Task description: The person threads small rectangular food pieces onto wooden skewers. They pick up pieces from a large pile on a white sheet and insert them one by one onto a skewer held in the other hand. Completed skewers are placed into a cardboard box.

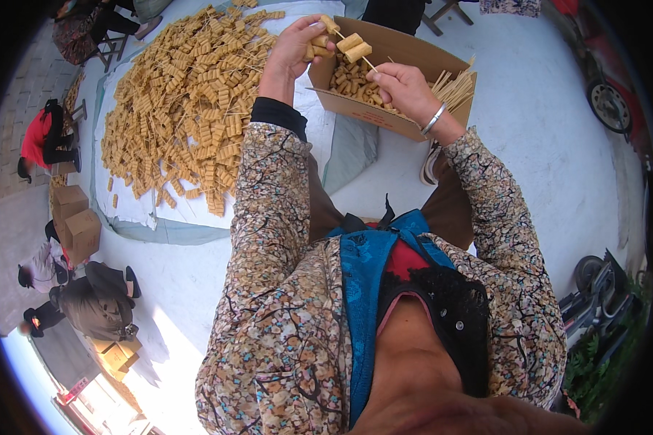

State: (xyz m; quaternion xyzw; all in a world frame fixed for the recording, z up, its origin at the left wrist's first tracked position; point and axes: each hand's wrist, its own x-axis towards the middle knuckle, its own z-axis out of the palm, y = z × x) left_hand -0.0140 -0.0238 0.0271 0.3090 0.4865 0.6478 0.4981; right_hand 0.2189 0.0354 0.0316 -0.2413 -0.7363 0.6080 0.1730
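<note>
Pinched in my right hand [405,89] is the lower end of a thin wooden skewer [369,63]. Two short golden-brown tubular pieces [353,47] sit crosswise on that skewer. My left hand [299,46] has another tubular piece [330,24] between thumb and finger at the skewer's far end, and several more pieces [316,48] gathered in its fingers. Both hands are over the near side of an open cardboard box [359,111]. Inside the box lie many loose tubular pieces [353,79] on the left and a bundle of bare skewers [454,89] on the right.
A large heap of filled skewers [196,103] spreads over white sheeting [207,212] to my left. Other people [43,136] sit or bend along the left side near cardboard boxes [79,225]. A red vehicle's wheel [609,106] and a dark wheeled frame [596,291] stand at the right.
</note>
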